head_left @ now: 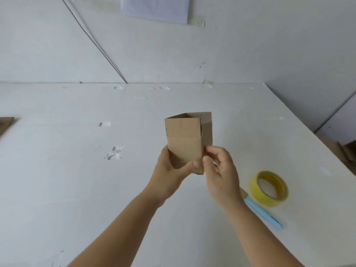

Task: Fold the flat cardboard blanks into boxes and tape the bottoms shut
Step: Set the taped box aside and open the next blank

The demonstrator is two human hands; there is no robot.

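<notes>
White table (pixel 77 189); upright box (pixel 185 143) between hands (pixel 192 170).

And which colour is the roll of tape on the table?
Yellow; the roll of tape shows in the head view.

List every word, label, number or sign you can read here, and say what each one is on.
None can be read.
Tape roll: dark marks on the inner core, too blurred to read.
Paper on the wall: faint lines only, no legible text.
Box, held in the left hand and right hand: plain, no print visible.
Blue cutter: no marking visible.
</notes>
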